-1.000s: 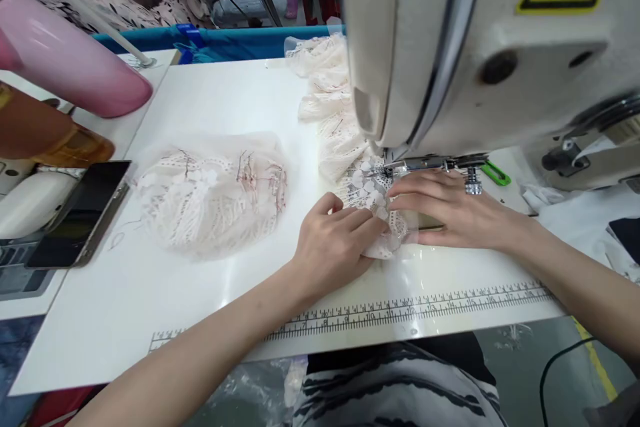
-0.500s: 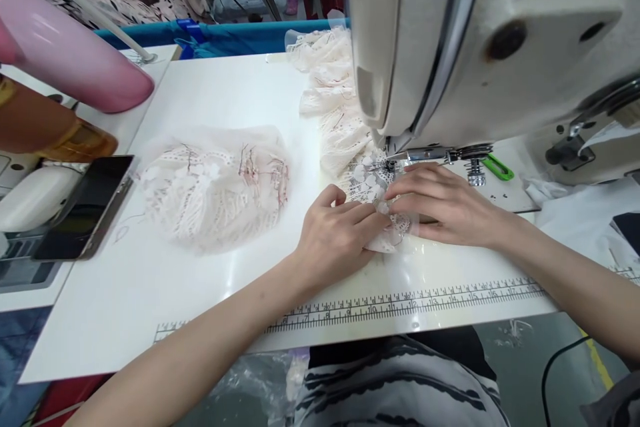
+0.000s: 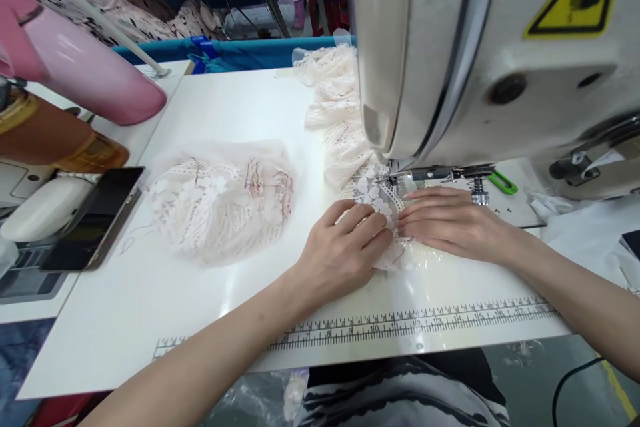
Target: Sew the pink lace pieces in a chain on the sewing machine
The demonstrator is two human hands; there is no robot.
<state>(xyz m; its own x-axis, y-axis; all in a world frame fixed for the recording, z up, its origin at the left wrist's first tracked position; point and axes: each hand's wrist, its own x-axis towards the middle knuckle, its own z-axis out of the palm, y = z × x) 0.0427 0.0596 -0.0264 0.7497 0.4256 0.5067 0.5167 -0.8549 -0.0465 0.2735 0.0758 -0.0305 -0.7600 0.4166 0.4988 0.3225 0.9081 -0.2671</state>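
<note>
A length of white lace fabric [image 3: 345,147] runs under the needle and presser foot [image 3: 400,175] of a sewing machine [image 3: 425,67], gathered in ruffles behind it. My left hand [image 3: 347,240] is closed on the front end of the lace, its fingers curled and the fingertips partly hidden. Beside the presser foot, my right hand [image 3: 455,220] lies flat with fingers stretched out, their tips touching the lace edge. To the left, a separate bunched lace piece [image 3: 220,207] with reddish thread ends lies on the white table [image 3: 200,100].
A phone [image 3: 95,220], a pink bottle [image 3: 100,60] and an amber container [image 3: 65,133] stand at the left. Behind the needle lies a green thread snipper [image 3: 503,182]. White cloth [image 3: 585,220] lies at the right. A printed ruler [image 3: 360,330] follows the front edge.
My right hand has gone from bent, spread fingers to flatter ones held closer together. My left hand's fingers are more curled on the lace. The whole view has shifted slightly down.
</note>
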